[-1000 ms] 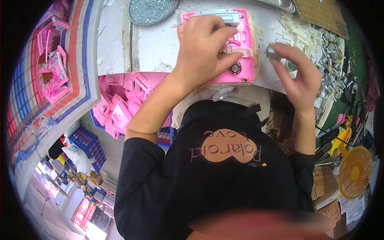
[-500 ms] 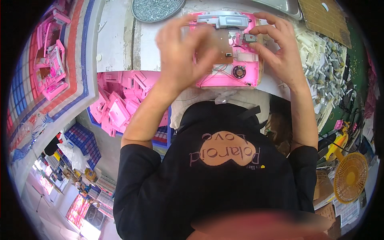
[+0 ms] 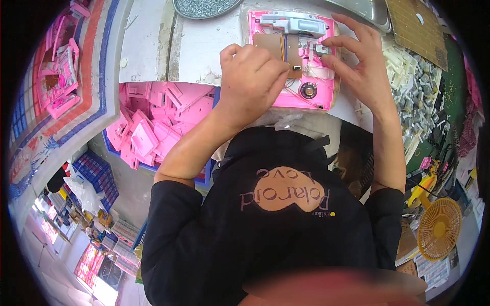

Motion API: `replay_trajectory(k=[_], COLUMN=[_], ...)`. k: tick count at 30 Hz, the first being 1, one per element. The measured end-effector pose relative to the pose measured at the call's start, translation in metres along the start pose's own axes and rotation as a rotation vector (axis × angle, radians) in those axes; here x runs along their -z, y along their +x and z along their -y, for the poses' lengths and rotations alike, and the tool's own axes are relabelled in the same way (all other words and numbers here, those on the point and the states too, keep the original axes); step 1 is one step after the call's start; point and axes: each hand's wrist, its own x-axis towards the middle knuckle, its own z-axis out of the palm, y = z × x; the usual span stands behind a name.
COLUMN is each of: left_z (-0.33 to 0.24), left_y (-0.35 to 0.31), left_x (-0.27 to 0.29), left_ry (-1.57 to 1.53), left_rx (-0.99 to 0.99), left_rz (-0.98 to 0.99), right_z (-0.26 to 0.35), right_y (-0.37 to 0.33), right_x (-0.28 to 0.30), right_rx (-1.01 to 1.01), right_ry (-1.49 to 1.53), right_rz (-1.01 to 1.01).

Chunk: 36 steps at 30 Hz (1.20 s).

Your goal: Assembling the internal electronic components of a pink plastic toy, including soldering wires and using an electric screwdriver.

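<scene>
A pink plastic housing [image 3: 326,97] lies open on the bench before me. It holds a brown circuit board [image 3: 270,43], thin wires [image 3: 284,48], a round black speaker [image 3: 308,90] and a grey-blue plastic piece [image 3: 301,25] along its far edge. Over the board's near left part is my left hand [image 3: 252,76], fingers curled and thumb and forefinger pinched near a small switch [image 3: 297,68]; whatever they grip is hidden. My right hand [image 3: 366,64] reaches in from the right, thumb and forefinger on either side of a small grey block [image 3: 322,49] at the housing's right side.
A round dish of screws [image 3: 206,6] stands at the far left of the bench. Pink housings fill a blue crate [image 3: 153,127] below its edge. White and grey small parts [image 3: 416,92] are heaped at right, near a metal tray [image 3: 365,10]. A yellow fan [image 3: 439,228] stands lower right.
My left hand has come down toward the board, its fingers closing into a pinch. The right hand keeps its place at the grey block. The whole view has shifted slightly.
</scene>
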Motion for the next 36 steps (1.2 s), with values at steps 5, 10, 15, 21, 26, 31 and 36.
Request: replay_trajectory(k=[5,10,15,21,26,31,36], left_z=[0.004,0.01,0.015,0.012,0.018,0.026,0.032], left_y=[-0.006,-0.006,-0.007,-0.002,-0.005,-0.007,-0.012], left_x=[0.001,0.005,0.01,0.011,0.012,0.015,0.019], left_ry=[-0.007,-0.02,-0.004,0.004,0.018,0.004,-0.026], left_rx=[0.043,0.034,0.03,-0.005,-0.068,-0.102,-0.015], left_rz=[-0.032,-0.1,-0.116,-0.118,-0.102,-0.103,-0.153], right_z=[-0.003,-0.007,0.032,0.049,0.061,0.05,0.037], right_y=[0.001,0.003,0.017,0.049,0.072,0.086,0.061], right_x=[-0.002,0.002,0.01,-0.016,-0.009,-0.013,-0.018], right_rx=[0.018,0.013,0.143,0.44,0.52,0.7,0.629], right_ry=[0.026,0.008,-0.102,-0.09,-0.116,-0.079,-0.068], right_rz=[0.002,0.04,-0.068,-0.089,0.216,0.255,0.055])
